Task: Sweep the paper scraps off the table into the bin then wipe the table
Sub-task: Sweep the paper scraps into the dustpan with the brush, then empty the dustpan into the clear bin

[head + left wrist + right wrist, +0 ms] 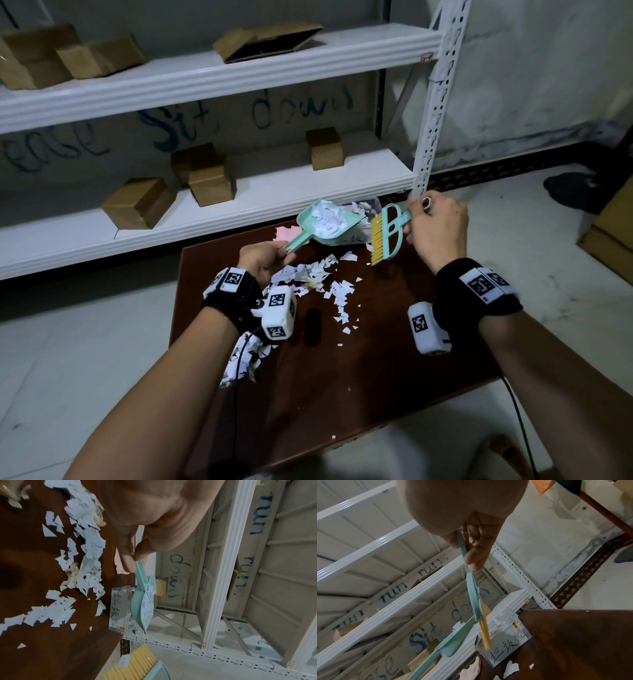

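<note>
My left hand (pixel 263 257) grips the handle of a mint dustpan (pixel 325 222), which is full of white scraps and raised over the clear plastic bin (pixel 363 236) at the table's far edge. In the left wrist view the dustpan (pixel 142 608) tilts beside the bin (pixel 118 608). My right hand (pixel 435 226) holds a mint brush (pixel 387 233) with yellow bristles just right of the pan, above the bin (pixel 508 646). White paper scraps (pixel 329 284) lie scattered over the dark brown table (pixel 376 359). The brush (pixel 474 595) shows edge-on in the right wrist view.
A pink cloth (pixel 286 234) lies at the table's far left edge. A crumpled black-and-white patterned cloth (pixel 243 356) sits under my left wrist. White shelving (pixel 205 192) with cardboard boxes stands behind the table. A cardboard box (pixel 613 240) sits on the floor at right.
</note>
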{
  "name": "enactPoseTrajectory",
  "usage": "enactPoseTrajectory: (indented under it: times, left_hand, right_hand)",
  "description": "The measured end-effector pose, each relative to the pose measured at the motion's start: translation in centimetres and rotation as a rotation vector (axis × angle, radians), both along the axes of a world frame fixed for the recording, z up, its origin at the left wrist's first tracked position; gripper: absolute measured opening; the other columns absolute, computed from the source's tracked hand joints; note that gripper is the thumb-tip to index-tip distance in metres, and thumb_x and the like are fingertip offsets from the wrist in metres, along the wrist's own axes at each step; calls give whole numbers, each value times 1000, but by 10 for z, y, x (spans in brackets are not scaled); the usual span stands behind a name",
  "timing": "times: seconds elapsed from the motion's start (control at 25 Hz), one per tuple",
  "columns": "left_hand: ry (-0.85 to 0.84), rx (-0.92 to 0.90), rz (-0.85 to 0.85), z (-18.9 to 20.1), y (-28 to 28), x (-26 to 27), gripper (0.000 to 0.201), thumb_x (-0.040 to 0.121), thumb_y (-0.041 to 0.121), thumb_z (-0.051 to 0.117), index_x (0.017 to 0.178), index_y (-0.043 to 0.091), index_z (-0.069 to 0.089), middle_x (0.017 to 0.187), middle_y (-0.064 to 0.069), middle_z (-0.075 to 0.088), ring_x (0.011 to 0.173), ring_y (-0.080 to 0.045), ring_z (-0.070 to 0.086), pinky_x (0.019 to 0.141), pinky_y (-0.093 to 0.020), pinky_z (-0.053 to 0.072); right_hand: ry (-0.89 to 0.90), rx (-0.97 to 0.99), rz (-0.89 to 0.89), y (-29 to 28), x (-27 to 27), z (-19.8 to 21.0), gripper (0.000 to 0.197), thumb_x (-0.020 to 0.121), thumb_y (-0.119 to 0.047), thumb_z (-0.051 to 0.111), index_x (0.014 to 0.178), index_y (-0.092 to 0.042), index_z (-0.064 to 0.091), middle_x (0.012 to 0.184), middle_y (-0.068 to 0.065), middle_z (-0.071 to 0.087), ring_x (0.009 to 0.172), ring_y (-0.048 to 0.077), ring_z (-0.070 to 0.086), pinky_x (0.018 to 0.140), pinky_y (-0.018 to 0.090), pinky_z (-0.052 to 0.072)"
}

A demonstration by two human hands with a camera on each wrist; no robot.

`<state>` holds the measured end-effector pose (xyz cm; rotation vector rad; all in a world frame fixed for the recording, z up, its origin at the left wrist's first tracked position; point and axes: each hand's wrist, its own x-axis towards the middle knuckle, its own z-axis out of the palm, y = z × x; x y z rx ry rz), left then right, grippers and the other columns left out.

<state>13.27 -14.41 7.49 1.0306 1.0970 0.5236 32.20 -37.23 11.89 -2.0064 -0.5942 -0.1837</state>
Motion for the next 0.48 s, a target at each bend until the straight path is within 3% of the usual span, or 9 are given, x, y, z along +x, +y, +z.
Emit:
enactPoseTrajectory:
  times: [0.12, 0.32, 0.4, 0.48]
  left_hand:
    - [-4, -18, -42, 2, -1, 23, 32, 95, -19, 43, 74, -5, 62, 77, -15, 67, 57, -22, 66, 57, -25, 58]
    - [5, -87, -87, 10, -2, 50, 22, 98, -12, 45, 85, -5, 61, 111, -20, 63, 65, -25, 69, 44, -26, 57]
    - [5, -122, -94, 14, -3, 60, 21, 101, -8, 44, 87, -3, 59, 109, -19, 59, 74, -26, 64, 43, -26, 56]
    - [4, -156, -115, 18, -4, 69, 17, 102, -4, 46, 90, -2, 56, 107, -18, 58, 72, -25, 64, 45, -26, 57]
  right_hand:
    - [22, 10, -12, 1, 4, -1, 50, 88, -57, 39, 87, -18, 69, 76, 10, 73, 71, 34, 72, 76, 51, 63]
    - [39, 34, -19, -3, 9, 0, 53, 86, -60, 37, 89, -18, 71, 77, 12, 74, 73, 35, 72, 77, 51, 62]
    - [47, 50, -22, -4, 9, 1, 53, 85, -58, 36, 88, -18, 70, 76, 13, 73, 73, 36, 72, 77, 52, 62]
    - [44, 61, -33, -7, 12, 2, 52, 85, -57, 36, 88, -18, 70, 75, 13, 73, 72, 36, 71, 77, 52, 62]
